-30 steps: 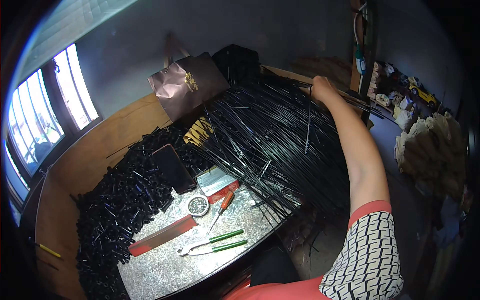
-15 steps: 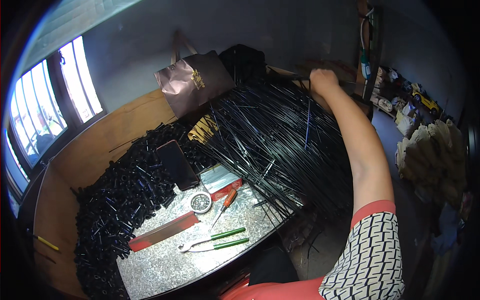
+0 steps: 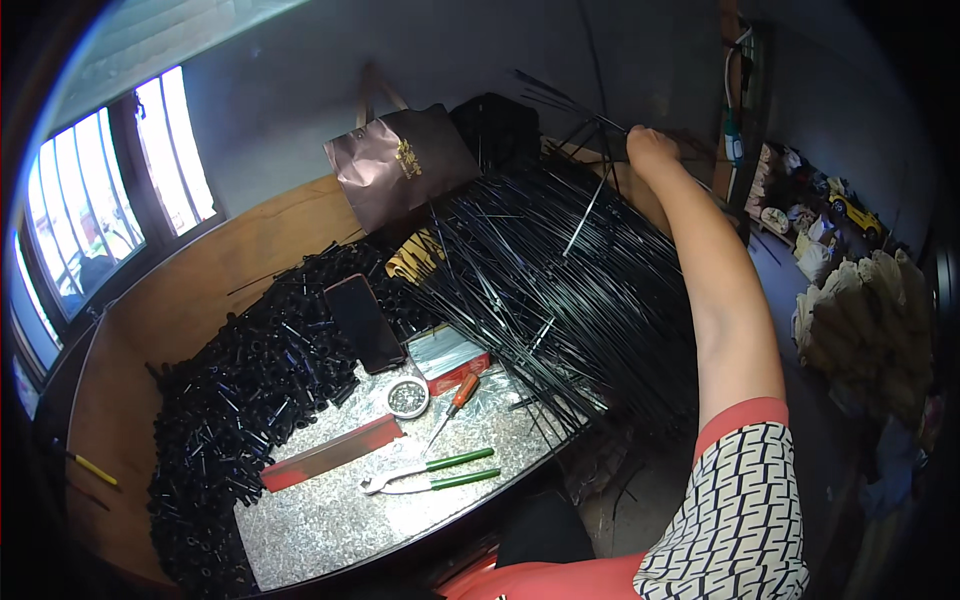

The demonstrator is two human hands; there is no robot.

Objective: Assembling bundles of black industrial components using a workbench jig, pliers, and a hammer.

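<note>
My right hand is stretched far out to the back right, its fingers closed around a small bunch of thin black rods that stick out to the left above the pile. Below it lies a large heap of similar long black rods, spread over the right part of the table and past its edge. A few loose rods cross over the top of the heap. The fingertips are partly hidden behind the back of the hand. My left hand is out of view.
Short black tubes are heaped on the left inside a wooden rim. On the speckled tabletop lie green-handled pliers, a screwdriver, a red-brown bar, a round dish, a box and a phone. Behind stands a paper bag.
My right hand has lifted a bunch of rods, which now rise over the pile toward the left. The view has shifted slightly.
</note>
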